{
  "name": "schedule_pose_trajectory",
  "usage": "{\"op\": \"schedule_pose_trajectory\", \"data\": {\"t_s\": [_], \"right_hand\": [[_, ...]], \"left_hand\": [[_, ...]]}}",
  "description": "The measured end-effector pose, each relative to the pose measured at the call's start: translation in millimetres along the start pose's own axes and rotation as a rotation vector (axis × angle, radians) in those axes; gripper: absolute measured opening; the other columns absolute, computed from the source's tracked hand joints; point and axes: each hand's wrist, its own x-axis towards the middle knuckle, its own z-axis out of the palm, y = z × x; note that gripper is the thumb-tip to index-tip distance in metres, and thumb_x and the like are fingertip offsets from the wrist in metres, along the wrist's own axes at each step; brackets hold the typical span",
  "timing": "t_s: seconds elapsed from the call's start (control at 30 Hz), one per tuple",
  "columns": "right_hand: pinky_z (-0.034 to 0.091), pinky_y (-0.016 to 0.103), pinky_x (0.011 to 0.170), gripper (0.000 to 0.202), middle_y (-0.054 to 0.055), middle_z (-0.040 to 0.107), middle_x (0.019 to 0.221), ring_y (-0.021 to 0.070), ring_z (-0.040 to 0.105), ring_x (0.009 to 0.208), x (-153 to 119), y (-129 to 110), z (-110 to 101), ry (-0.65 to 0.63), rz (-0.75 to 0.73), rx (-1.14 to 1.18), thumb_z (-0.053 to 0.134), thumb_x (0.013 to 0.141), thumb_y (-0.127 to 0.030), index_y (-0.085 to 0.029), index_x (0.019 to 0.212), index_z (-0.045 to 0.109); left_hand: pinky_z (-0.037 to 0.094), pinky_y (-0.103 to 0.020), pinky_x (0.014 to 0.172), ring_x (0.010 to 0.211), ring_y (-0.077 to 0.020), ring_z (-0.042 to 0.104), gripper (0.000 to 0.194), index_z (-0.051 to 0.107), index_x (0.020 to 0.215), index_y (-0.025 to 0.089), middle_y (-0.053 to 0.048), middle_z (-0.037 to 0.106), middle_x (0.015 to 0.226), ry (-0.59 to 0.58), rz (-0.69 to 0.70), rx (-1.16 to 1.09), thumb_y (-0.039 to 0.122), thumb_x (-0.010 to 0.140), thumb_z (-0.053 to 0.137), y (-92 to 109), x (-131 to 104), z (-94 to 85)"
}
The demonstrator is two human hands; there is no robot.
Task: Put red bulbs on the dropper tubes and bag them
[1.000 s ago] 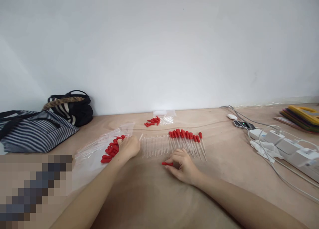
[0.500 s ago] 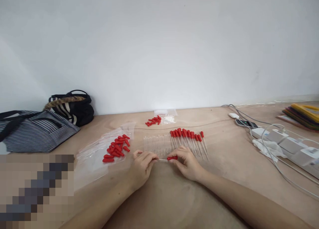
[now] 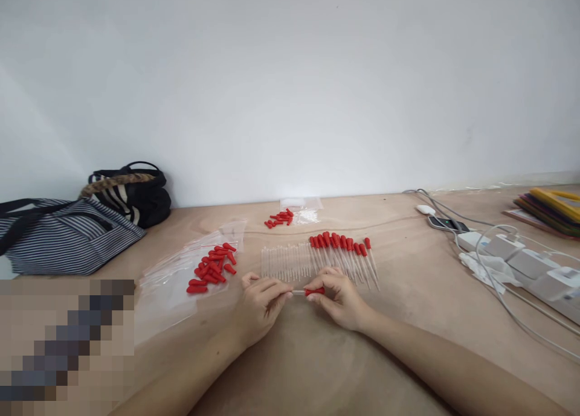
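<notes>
Between the fingers of my left hand [image 3: 264, 301] is a thin clear dropper tube [image 3: 298, 293], its end pointing right. My right hand [image 3: 339, 298] pinches a red rubber bulb [image 3: 315, 291], which meets the tube's right end; how far the tube sits inside is hidden. Just beyond my hands lies a row of bare clear tubes [image 3: 285, 261]. To their right are several droppers with red bulbs [image 3: 343, 243] fitted on top. On a clear plastic bag [image 3: 170, 301] at the left rests a pile of loose red bulbs [image 3: 212, 268].
Smaller red bulbs [image 3: 280, 218] lie by a clear packet [image 3: 306, 214] near the wall. A striped bag [image 3: 67, 238] and a black bag [image 3: 145, 195] stand at the left. On the right are a power strip with chargers [image 3: 534, 265], cables and coloured folders [image 3: 553, 211].
My left fingers have slid right along the tube, closer to the bulb, so less of the tube shows. The right hand with the bulb has shifted very slightly right.
</notes>
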Motion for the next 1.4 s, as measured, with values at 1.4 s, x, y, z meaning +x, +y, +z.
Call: {"op": "schedule_pose_trajectory", "data": {"t_s": [1.4], "right_hand": [[0.034, 0.039, 0.08, 0.039, 0.004, 0.064, 0.088, 0.0211, 0.056, 0.083, 5.2, 7.7, -1.6, 0.281, 0.019, -0.163, 0.067, 0.067, -0.037, -0.023, 0.101, 0.057]], "left_hand": [[0.038, -0.026, 0.063, 0.068, -0.0156, 0.058, 0.027, 0.057, 0.075, 0.02, 0.0, 0.064, 0.07, -0.219, -0.395, 0.211, 0.027, 0.086, 0.033, -13.0, 14.5, -16.5]]}}
